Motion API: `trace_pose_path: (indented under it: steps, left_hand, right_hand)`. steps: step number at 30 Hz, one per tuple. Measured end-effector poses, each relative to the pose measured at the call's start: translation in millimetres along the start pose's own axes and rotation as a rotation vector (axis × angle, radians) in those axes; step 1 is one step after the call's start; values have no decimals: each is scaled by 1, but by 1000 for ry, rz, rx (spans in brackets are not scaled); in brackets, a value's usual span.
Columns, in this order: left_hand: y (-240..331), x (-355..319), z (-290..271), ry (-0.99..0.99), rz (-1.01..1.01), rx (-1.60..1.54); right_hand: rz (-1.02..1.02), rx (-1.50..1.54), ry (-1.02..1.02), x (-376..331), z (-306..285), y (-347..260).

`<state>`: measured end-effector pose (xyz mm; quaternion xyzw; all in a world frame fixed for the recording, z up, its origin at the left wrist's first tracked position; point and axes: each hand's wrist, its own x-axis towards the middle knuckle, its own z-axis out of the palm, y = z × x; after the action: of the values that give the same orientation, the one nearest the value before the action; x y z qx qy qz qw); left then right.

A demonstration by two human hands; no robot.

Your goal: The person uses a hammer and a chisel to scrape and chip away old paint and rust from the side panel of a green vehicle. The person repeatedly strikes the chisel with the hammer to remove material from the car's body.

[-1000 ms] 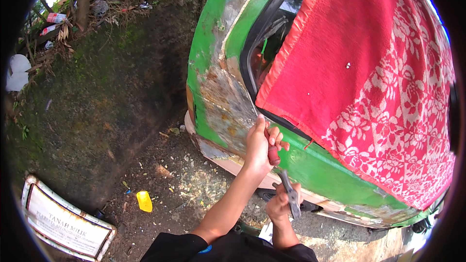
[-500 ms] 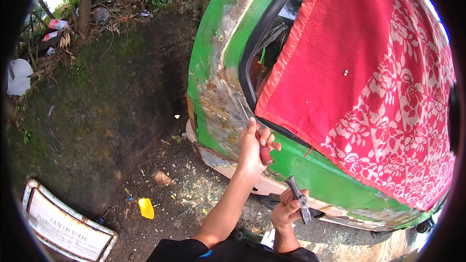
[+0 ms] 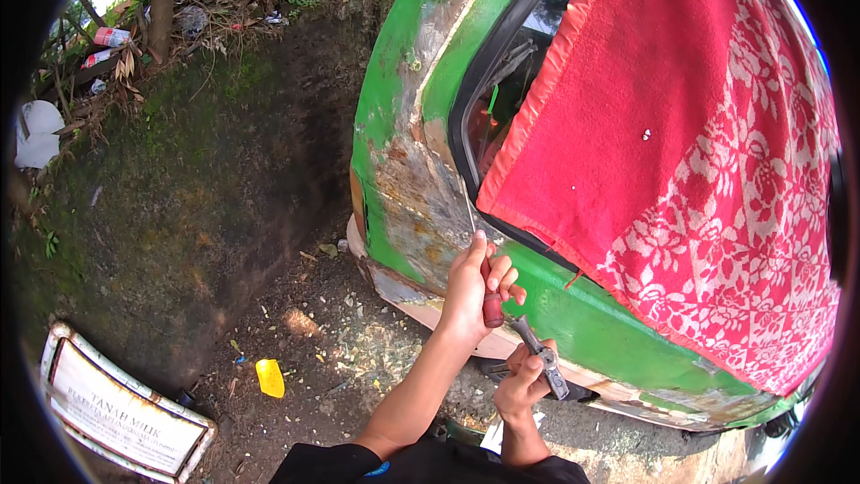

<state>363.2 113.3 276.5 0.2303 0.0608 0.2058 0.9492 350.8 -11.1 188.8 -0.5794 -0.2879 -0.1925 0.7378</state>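
My left hand (image 3: 468, 291) grips a red-handled screwdriver (image 3: 493, 306). Its thin blade points up to the rusty edge of the green car body (image 3: 403, 170), by the black window seal (image 3: 466, 134). Just below and to the right, my right hand (image 3: 521, 390) holds a small metal hammer (image 3: 542, 360), whose head lies close to the butt of the red handle. A red towel (image 3: 663, 161) with a white flower pattern hangs over the window opening.
Bare dirt with scraps lies under the car. On it is a small yellow object (image 3: 270, 377). A framed white sign (image 3: 116, 412) leans at lower left. A mossy earth bank (image 3: 179, 170) rises on the left, with tree trunks and litter on top.
The hammer drew back down and to the right half a second ago and is now close to the red handle again. My left hand has stayed at the car's edge.
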Motion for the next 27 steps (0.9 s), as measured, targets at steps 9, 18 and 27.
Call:
trace_pose_path:
  steps: [9, 18, 27]
  left_hand:
    - [-6, 1, -8, -10, -30, -29]
    - [0, 3, -9, -50, -33, -72]
    - [13, 1, -7, -44, -73, -65]
  right_hand:
    - [62, 35, -18, 0, -7, -6]
    - [-130, -229, -149, 1, -12, -16]
    - [-489, -384, -434, 18, 2, -37]
